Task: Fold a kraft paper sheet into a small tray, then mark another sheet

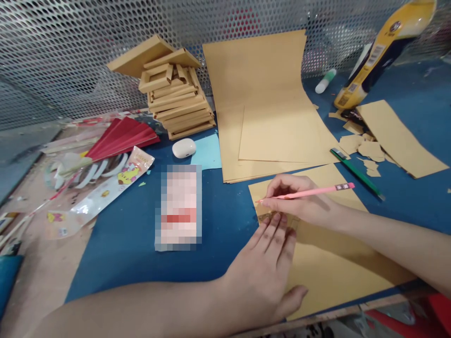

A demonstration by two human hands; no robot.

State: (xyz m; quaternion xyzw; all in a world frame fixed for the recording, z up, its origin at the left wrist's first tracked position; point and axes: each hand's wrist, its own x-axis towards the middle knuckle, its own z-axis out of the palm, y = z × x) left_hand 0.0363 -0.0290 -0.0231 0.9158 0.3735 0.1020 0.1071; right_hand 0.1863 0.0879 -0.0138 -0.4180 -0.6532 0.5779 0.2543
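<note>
My right hand (299,202) grips a pink pencil (317,191), its tip pointing left at the upper left corner of a tan cardboard sheet (334,272) that lies on the blue mat (134,234). My left hand (268,272) lies flat on the same sheet, fingers spread, just below the pencil tip. A small cardboard piece shows under the left fingertips, mostly hidden.
A stack of tan sheets (260,103) leans against the perforated metal wall behind. To its left stands a pile of cardboard frames (176,94), with a white earbud case (183,148), a red folded fan (120,136) and sticker packets nearby. A green pen (357,173), cardboard scraps, a glue stick (326,80) and a yellow bottle (380,51) sit right.
</note>
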